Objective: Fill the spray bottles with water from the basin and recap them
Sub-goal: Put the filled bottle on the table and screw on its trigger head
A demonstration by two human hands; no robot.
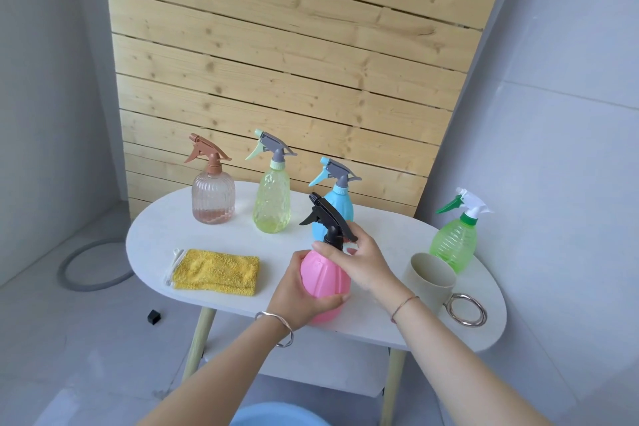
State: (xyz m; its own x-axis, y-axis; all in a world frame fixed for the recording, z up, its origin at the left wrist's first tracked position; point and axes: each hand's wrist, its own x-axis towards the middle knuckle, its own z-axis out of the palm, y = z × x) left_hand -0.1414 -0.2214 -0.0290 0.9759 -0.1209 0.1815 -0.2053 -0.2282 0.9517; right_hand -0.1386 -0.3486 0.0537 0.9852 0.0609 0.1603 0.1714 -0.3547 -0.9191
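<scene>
Both forearms (221,377) uncovered as far as they show. At the wrist of the left hand (297,301), a slim silver metal bangle (276,327), polished, with a wavy kink in the band. At the wrist of the right hand (363,266), a thin reddish-brown cord bracelet (403,308), single strand, lying close against the arm.

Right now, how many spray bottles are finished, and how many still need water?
Done: hard to count. All five wear their spray heads; only the brown bottle clearly shows a little water. In hand: the left hand holds the pink bottle while the right hand grips its black spray head, on or off I cannot tell. Left: the yellow bottle, blue bottle and green bottle give no clear level.
</scene>
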